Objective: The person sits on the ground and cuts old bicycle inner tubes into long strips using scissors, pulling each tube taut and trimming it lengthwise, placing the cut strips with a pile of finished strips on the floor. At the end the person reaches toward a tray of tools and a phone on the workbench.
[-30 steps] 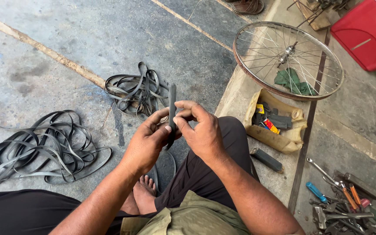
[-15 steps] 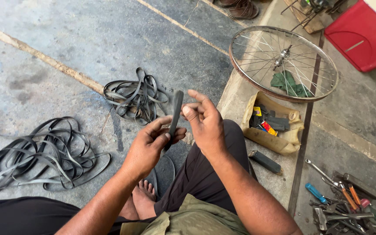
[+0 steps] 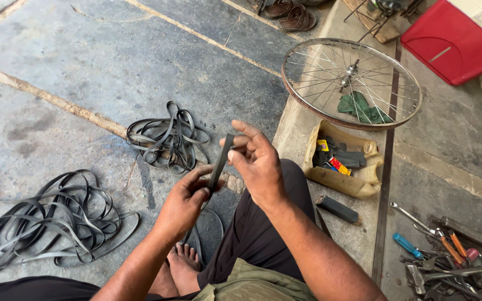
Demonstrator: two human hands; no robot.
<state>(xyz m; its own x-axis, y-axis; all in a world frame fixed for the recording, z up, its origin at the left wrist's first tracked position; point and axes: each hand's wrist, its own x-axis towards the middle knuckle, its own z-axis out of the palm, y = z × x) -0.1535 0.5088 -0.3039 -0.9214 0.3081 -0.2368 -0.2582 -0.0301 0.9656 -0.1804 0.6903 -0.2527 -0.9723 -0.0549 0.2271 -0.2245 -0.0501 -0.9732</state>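
Observation:
I hold a narrow black rubber strip (image 3: pixel 220 162) upright between both hands, over my lap. My left hand (image 3: pixel 184 202) pinches its lower end between thumb and fingers. My right hand (image 3: pixel 256 161) grips the upper part, fingertips pressed against the strip. I sit on the ground, with my bare foot (image 3: pixel 185 266) below the hands.
Two tangles of black rubber tubing lie on the concrete, one at the left (image 3: pixel 46 218) and one ahead (image 3: pixel 165 138). A spoked bicycle rim (image 3: pixel 351 82) with a green rag lies to the right. A tan pouch (image 3: pixel 343 161), hand tools (image 3: pixel 442 257) and a red case (image 3: pixel 454 40) lie around it.
The strip has been stood more upright and stretched longer between my hands; my right hand rose toward its top while the left stayed low.

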